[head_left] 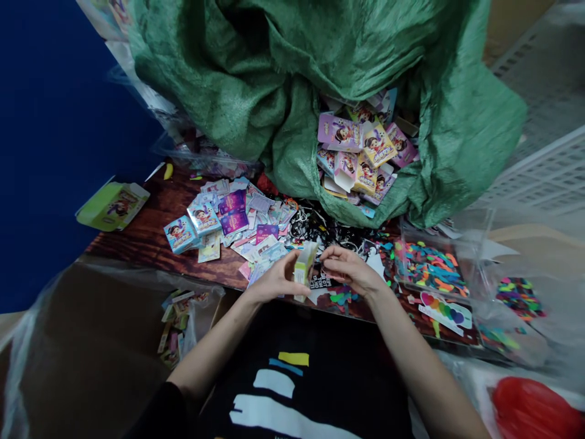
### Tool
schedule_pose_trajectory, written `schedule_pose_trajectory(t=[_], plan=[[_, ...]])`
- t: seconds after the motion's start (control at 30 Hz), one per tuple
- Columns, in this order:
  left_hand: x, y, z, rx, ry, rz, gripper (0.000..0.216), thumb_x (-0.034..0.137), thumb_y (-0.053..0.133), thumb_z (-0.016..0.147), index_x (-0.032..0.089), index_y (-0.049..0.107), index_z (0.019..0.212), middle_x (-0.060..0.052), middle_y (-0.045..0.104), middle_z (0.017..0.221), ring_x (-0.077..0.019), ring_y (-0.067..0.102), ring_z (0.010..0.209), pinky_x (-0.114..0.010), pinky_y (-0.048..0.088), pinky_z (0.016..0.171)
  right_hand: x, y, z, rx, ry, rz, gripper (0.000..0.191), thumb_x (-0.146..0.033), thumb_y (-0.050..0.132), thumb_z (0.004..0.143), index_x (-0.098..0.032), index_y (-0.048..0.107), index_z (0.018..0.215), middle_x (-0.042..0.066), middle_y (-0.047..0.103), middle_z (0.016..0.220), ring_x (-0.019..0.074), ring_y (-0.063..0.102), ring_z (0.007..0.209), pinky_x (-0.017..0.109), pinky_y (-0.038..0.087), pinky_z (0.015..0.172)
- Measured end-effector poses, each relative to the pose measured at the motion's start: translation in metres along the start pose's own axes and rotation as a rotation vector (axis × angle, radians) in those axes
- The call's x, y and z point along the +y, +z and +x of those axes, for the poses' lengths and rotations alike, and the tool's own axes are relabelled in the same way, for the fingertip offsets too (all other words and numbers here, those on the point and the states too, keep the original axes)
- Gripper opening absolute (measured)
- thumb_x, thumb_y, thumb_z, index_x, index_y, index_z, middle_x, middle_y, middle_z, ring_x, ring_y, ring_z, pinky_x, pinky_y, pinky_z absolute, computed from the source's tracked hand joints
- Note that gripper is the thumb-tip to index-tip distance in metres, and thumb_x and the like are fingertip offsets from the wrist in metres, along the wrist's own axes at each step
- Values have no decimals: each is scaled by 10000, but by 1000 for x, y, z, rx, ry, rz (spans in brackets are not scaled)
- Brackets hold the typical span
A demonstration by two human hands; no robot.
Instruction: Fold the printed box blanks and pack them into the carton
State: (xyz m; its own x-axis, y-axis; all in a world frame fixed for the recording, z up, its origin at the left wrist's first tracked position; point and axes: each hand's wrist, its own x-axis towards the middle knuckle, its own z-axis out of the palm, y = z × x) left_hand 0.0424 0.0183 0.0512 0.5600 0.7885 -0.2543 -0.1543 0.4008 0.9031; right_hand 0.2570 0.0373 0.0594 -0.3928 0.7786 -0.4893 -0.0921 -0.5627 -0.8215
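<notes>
Head view: green woven sack (219, 79) is the biggest thing here, slumped over the far side of my bench, mouth toward me, stuffed with printed boxes (340, 131) in purple, yellow and pink. Under it, dark wood-grain table (155, 210). Loose heap of cards (269, 235) spread left of centre, running up to my left hand. Clear tray (459, 235) on the right, full of bright coloured pieces (432, 268). Red bundle (534, 408) low in the right corner, off the table.

My left hand (276, 280): closed on the small box, thumb on the near side. My right hand (351, 271): fingers curled, just right of that box; can't tell if they pinch anything.

Larger green box (112, 206) lies at the table's left end, well apart from my hands. Rainbow-heart card (445, 312) sits at the near right edge. Two light-blue boxes (204, 216) by the left side of the cards, side by side. Small box (300, 273), pale yellow-green: upright in my left grip, at the near table edge, between both hands. Tiniest: yellow banana-shaped piece (169, 171), far left.
</notes>
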Motion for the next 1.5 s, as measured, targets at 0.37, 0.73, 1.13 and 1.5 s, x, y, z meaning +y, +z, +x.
schedule_pose_trajectory(t=[0.37, 0.73, 1.13, 1.5], plan=[[10, -10, 21, 171, 121, 41, 752, 420, 883, 540, 167, 549, 1165, -103, 687, 1101, -287, 670, 984, -397, 545, 821, 10, -7, -7, -192, -9, -84, 368, -383, 764, 750, -177, 622, 1019, -48, 564, 669, 31, 373, 441, 157, 227, 379], [-5, -6, 12, 304, 206, 725, 692, 235, 829, 661, 205, 486, 1261, -98, 595, 1256, -281, 585, 1155, -423, 482, 973, -29, -21, -24, 182, -208, -18, 363, -379, 848, 628, -190, 661, 875, 14, 665, 711, 17, 277, 391, 191, 126, 359], [-5, 1, -1, 360, 231, 965, 639, 240, 783, 710, 225, 466, 1265, -105, 604, 1246, -306, 589, 1158, -464, 482, 960, -36, 44, -12, 86, -250, -361, 139, -217, 655, 742, -209, 686, 877, -51, 545, 561, 89, 443, 445, 225, 356, 436], [-17, -2, -3, 384, 254, 992, 622, 237, 777, 724, 237, 428, 1239, -89, 569, 1221, -293, 580, 1141, -444, 495, 925, -28, 50, -9, 208, -367, -893, 280, -72, 571, 746, -234, 632, 965, -7, 678, 795, 164, 595, 717, 288, 418, 694]])
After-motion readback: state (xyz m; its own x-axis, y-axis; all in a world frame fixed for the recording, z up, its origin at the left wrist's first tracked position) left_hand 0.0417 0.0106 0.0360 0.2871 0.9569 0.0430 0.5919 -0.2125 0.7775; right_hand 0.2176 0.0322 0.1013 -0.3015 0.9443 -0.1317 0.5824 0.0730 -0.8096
